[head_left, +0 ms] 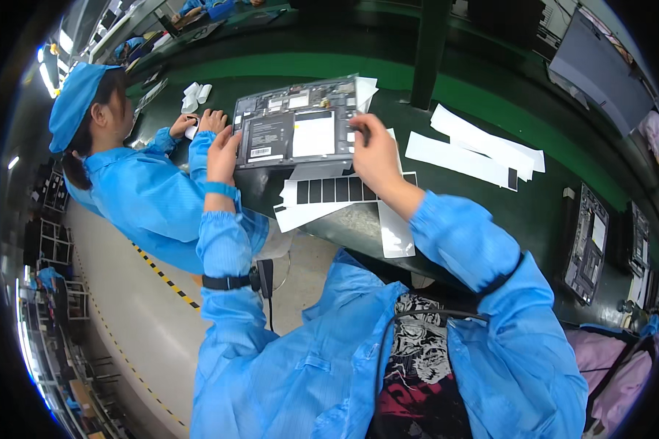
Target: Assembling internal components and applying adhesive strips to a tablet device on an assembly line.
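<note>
An opened grey device chassis with a black battery block and a white panel lies on the dark green bench. My left hand grips its left edge. At its right edge my right hand rests with fingertips pressed on the frame. Just below the chassis lies a white backing sheet with a row of black rectangular stickers. Both my arms wear blue sleeves.
A co-worker in a blue smock and cap sits at my left, hands near white scraps. White paper strips lie to the right. More opened devices sit further right. A dark post rises behind the chassis.
</note>
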Action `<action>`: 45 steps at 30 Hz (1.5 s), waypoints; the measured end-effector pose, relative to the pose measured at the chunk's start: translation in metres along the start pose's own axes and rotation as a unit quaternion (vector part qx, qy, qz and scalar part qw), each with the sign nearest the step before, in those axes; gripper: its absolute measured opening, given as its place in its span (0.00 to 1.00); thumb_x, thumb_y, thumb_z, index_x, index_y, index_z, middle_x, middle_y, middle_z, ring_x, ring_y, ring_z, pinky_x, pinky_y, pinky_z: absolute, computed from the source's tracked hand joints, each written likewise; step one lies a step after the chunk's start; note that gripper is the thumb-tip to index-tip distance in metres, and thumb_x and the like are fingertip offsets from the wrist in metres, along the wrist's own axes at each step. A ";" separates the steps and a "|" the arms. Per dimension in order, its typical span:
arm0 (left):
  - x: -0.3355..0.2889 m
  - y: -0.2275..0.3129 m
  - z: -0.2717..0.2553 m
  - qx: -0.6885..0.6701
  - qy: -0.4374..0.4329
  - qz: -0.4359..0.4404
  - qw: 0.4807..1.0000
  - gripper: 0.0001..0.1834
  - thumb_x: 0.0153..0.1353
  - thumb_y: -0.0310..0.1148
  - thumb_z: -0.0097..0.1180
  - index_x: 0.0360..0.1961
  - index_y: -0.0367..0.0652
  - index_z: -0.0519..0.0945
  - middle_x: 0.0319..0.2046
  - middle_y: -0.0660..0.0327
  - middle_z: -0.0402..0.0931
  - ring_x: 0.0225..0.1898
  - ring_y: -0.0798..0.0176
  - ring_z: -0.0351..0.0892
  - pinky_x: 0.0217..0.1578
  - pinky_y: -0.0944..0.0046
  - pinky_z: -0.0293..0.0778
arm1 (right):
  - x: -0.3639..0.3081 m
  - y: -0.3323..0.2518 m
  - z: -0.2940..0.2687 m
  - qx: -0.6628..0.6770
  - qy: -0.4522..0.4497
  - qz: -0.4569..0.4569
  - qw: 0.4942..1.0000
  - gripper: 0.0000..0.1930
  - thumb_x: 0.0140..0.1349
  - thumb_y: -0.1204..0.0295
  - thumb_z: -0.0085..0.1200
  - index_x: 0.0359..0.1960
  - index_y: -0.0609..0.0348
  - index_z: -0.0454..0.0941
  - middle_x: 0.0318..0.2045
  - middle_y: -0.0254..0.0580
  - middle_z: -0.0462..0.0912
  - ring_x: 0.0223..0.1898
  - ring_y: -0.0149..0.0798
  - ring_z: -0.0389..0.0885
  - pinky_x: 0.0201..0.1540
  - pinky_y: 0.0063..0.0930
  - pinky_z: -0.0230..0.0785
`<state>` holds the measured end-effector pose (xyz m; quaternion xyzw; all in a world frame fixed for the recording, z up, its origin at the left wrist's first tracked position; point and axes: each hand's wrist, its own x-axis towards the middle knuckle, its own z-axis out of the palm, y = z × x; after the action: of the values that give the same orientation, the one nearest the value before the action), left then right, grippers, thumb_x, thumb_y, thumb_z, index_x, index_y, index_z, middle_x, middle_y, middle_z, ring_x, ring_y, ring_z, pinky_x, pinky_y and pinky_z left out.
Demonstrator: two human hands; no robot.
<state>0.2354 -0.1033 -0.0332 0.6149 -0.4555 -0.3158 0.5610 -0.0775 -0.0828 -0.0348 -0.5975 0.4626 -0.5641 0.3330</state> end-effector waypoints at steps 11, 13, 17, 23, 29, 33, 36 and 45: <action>-0.030 -0.023 0.024 0.371 0.086 0.187 0.906 0.34 0.60 0.39 0.61 0.61 0.26 0.67 0.60 0.38 0.69 0.62 0.45 0.69 0.62 0.57 0.64 | 0.019 0.020 -0.021 -0.138 -0.147 0.013 0.979 0.13 0.64 0.74 0.48 0.49 0.58 0.75 0.36 0.58 0.82 0.38 0.57 0.81 0.43 0.43 0.71; -0.095 0.006 0.037 0.315 -0.034 0.292 0.902 0.26 0.58 0.31 0.61 0.57 0.34 0.73 0.58 0.44 0.71 0.60 0.45 0.71 0.61 0.55 0.65 | -0.011 -0.018 -0.060 -0.198 -0.220 -0.008 0.955 0.13 0.64 0.73 0.49 0.49 0.60 0.74 0.38 0.57 0.82 0.41 0.59 0.80 0.45 0.46 0.71; -0.165 -0.006 0.052 0.385 -0.223 0.255 0.859 0.28 0.61 0.32 0.58 0.63 0.39 0.70 0.65 0.47 0.65 0.67 0.43 0.62 0.65 0.53 0.61 | -0.082 -0.004 -0.133 -0.313 -0.234 -0.047 0.919 0.15 0.63 0.71 0.53 0.51 0.59 0.74 0.50 0.55 0.78 0.53 0.57 0.75 0.55 0.43 0.69; -0.221 -0.008 0.085 0.409 -0.144 0.166 0.886 0.23 0.64 0.33 0.55 0.60 0.39 0.74 0.64 0.47 0.65 0.66 0.45 0.64 0.62 0.56 0.66 | -0.115 0.025 -0.138 -0.399 -0.184 -0.115 0.891 0.17 0.61 0.71 0.54 0.53 0.54 0.74 0.57 0.50 0.75 0.64 0.52 0.68 0.66 0.45 0.60; -0.219 0.007 0.105 0.435 -0.067 0.192 0.877 0.29 0.55 0.38 0.65 0.57 0.39 0.76 0.58 0.50 0.73 0.57 0.46 0.71 0.58 0.52 0.66 | -0.120 0.022 -0.144 -0.361 -0.225 -0.177 0.887 0.11 0.60 0.71 0.55 0.45 0.55 0.77 0.51 0.46 0.79 0.60 0.50 0.72 0.63 0.44 0.64; -0.209 -0.004 0.094 0.446 -0.083 0.211 0.866 0.30 0.53 0.42 0.68 0.54 0.36 0.78 0.57 0.50 0.74 0.55 0.45 0.72 0.56 0.53 0.68 | -0.123 0.018 -0.145 -0.329 -0.226 -0.198 0.895 0.08 0.61 0.70 0.55 0.41 0.55 0.77 0.49 0.45 0.79 0.60 0.48 0.73 0.62 0.44 0.65; -0.230 -0.009 0.111 0.468 -0.024 0.192 0.862 0.27 0.54 0.42 0.67 0.51 0.35 0.81 0.57 0.49 0.74 0.55 0.46 0.72 0.55 0.53 0.68 | -0.125 0.021 -0.147 -0.331 -0.221 -0.192 0.897 0.09 0.61 0.69 0.56 0.41 0.56 0.76 0.47 0.46 0.79 0.60 0.48 0.72 0.61 0.44 0.65; -0.238 -0.003 0.161 0.476 0.071 0.085 0.873 0.32 0.49 0.53 0.69 0.51 0.45 0.81 0.53 0.52 0.73 0.53 0.44 0.71 0.53 0.48 0.68 | -0.129 0.041 -0.140 -0.355 -0.191 -0.199 0.893 0.14 0.57 0.67 0.58 0.44 0.57 0.77 0.49 0.50 0.78 0.61 0.49 0.71 0.63 0.47 0.62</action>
<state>-0.0005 0.0493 -0.0926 0.7872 -0.5600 0.0321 0.2562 -0.2134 0.0403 -0.0995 -0.8516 0.4310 -0.2920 0.0612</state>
